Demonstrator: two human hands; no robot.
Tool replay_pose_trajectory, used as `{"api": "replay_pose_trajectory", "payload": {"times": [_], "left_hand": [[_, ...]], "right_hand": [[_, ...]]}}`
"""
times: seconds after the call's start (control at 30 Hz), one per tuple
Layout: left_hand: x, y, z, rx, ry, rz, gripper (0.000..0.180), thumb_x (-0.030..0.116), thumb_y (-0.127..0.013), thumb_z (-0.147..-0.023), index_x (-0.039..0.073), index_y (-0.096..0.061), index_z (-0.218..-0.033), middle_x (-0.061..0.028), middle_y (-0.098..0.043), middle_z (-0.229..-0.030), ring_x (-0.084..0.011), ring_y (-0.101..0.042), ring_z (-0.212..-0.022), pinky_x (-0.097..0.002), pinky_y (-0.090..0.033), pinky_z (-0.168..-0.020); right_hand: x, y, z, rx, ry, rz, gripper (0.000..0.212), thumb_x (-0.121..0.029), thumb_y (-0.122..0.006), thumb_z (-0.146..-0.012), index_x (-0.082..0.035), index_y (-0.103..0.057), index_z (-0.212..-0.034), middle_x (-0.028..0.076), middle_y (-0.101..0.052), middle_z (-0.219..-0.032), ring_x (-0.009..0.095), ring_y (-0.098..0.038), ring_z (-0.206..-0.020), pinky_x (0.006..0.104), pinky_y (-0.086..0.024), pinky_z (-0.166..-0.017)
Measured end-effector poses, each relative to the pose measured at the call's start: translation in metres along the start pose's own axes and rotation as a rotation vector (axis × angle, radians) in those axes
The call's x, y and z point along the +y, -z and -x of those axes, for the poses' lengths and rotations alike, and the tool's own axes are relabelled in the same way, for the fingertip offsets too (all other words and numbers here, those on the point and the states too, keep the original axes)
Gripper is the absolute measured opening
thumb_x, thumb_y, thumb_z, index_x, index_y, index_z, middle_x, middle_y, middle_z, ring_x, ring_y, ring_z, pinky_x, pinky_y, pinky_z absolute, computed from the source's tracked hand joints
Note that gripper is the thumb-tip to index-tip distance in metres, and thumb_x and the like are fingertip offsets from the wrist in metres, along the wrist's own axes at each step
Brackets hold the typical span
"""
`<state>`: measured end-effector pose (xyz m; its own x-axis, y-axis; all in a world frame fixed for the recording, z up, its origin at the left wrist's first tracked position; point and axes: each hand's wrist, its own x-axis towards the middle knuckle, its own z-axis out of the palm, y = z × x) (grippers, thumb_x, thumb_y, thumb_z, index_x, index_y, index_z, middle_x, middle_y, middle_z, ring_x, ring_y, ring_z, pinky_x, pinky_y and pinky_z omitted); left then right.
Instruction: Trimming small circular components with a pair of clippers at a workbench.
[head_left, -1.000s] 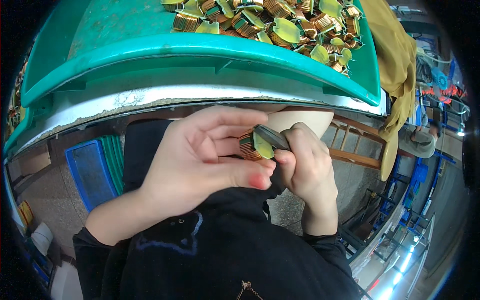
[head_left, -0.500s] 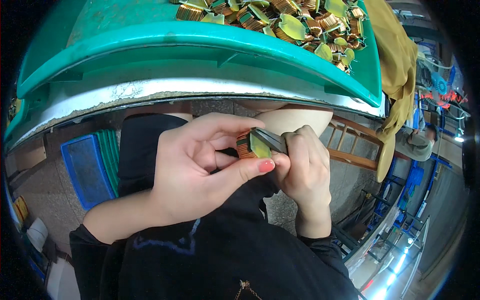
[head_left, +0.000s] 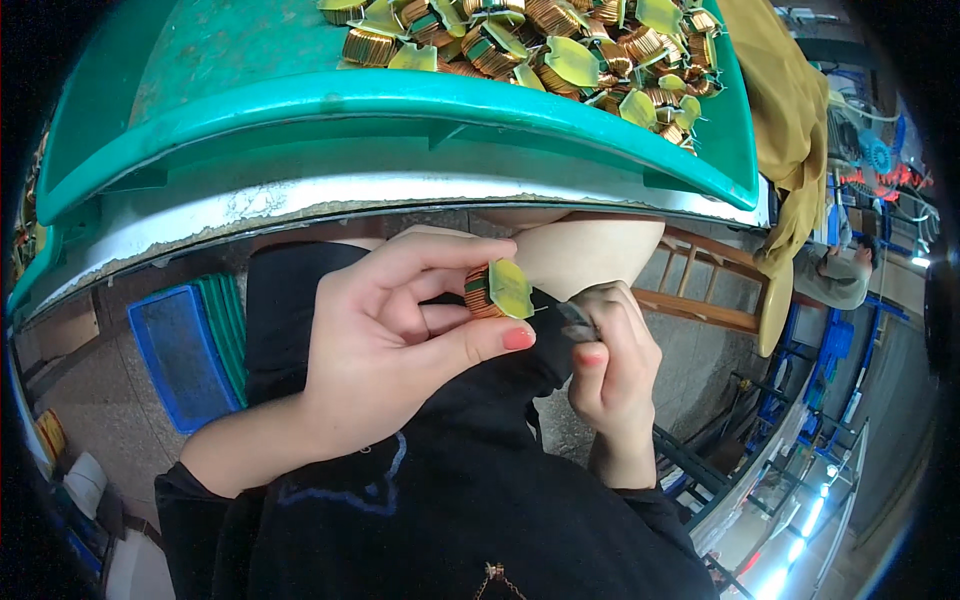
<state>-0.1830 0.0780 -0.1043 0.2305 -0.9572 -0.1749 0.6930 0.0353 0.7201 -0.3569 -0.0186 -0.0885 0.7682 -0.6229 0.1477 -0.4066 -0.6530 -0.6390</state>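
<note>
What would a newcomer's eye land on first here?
The big green tray across the top, heaped toward the right with copper-wound coils. Then, near the centre, the left hand pinching a single coil with a yellow-green plate; beside it, the right hand grips a dark tool.

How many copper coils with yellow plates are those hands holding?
1: the copper coil with a yellow plate is pinched in the left hand. I see none in the right hand, which grips a partly hidden dark tool.
</note>
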Motion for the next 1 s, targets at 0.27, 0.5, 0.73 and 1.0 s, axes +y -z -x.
{"api": "replay_pose_trajectory", "payload": {"times": [0.27,0.5,0.73,1.0], "left_hand": [[-0.001,0.0,0.002,-0.054,-0.021,-0.099,0.043,-0.012,-0.069,-0.071,-0.004,-0.057,-0.111,-0.0103,-0.052,-0.107,-0.0158,-0.057,-0.088,-0.0239,-0.051,-0.081],[-0.003,0.0,0.002,-0.053,-0.081,-0.149,0.041,-0.012,-0.069,-0.07,-0.004,-0.059,-0.109,-0.0109,-0.053,-0.105,-0.0155,-0.058,-0.086,-0.023,-0.052,-0.08],[-0.005,0.009,0.002,-0.115,-0.129,-0.271,0.047,-0.017,-0.066,-0.069,-0.005,-0.055,-0.113,-0.0134,-0.049,-0.112,-0.0202,-0.056,-0.092,-0.0276,-0.051,-0.084],[-0.001,0.007,-0.002,-0.165,-0.181,-0.296,0.05,-0.018,-0.066,-0.068,-0.005,-0.053,-0.114,-0.0164,-0.051,-0.112,-0.0228,-0.058,-0.092,-0.0301,-0.052,-0.084]], "right_hand": [[-0.005,-0.004,-0.002,-0.047,0.112,0.067,0.027,-0.028,-0.054,-0.087,-0.001,-0.054,-0.086,0.01,-0.051,-0.078,0.026,-0.047,-0.069,0.0327,-0.041,-0.07],[-0.006,-0.003,-0.009,-0.068,0.181,0.113,0.03,-0.032,-0.055,-0.087,-0.002,-0.053,-0.083,0.009,-0.049,-0.075,0.024,-0.045,-0.064,0.0328,-0.041,-0.064],[-0.009,-0.003,-0.011,-0.09,0.162,0.228,0.033,-0.035,-0.055,-0.087,-0.003,-0.052,-0.079,0.008,-0.047,-0.07,0.023,-0.043,-0.059,0.0321,-0.04,-0.058],[-0.01,0.002,-0.008,-0.02,0.146,0.176,0.031,-0.032,-0.053,-0.089,-0.002,-0.052,-0.082,0.01,-0.047,-0.071,0.024,-0.043,-0.06,0.0329,-0.041,-0.059]]}}
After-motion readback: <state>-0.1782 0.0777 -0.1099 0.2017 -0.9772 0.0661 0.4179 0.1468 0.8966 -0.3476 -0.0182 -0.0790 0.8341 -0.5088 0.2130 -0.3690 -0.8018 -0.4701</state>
